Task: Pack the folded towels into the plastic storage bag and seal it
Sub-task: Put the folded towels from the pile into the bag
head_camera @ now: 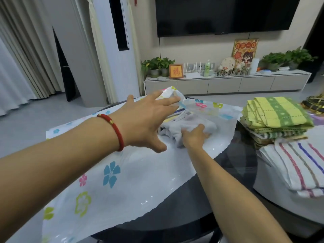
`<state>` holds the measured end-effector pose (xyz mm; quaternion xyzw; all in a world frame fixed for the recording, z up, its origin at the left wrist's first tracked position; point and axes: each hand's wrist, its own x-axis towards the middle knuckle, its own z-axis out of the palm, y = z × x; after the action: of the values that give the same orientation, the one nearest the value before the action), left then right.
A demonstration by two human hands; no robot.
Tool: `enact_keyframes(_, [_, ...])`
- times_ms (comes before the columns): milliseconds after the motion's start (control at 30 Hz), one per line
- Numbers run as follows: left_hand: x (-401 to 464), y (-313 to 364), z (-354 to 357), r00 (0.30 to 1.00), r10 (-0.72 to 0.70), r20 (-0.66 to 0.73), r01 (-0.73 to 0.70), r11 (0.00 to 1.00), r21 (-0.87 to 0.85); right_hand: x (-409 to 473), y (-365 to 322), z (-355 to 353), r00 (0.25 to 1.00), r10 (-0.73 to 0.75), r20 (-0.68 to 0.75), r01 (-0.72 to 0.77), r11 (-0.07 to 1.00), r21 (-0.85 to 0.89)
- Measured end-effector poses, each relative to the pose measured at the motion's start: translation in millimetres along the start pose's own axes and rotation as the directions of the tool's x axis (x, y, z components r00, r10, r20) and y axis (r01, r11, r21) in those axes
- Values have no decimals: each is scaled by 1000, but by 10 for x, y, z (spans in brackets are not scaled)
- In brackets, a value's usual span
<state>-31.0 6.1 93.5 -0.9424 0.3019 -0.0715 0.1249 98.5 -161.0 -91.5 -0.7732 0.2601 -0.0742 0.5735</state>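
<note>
right hand fingertips buried in grey towel; striped towel cut off at right edge; bag clipped bottom-left.

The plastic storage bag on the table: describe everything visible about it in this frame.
The plastic storage bag is a large, translucent, glossy sheet printed with blue, pink and green flowers. It lies mostly flat across the dark round table, its near edge hanging over the rim. A pale grey folded towel shows through the far part. The left hand lies with spread fingers on the far end; the right hand presses on the towel.
</note>
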Motion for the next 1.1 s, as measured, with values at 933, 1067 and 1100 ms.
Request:
enact_keyframes(933, [793,539,558,992,-118,-49,120,992,27,1665,76,-2974,915,-218,-341,-106,684,-722])
enact_keyframes(1067, [820,493,517,990,-135,-42,129,984,-126,1674,-26,-3008,923,-253,-290,-49,670,-741])
enact_keyframes(1100, [825,487,510,990,-137,-39,131,982,-135,1651,-74,-3010,933,-260,-251,3,700,-715])
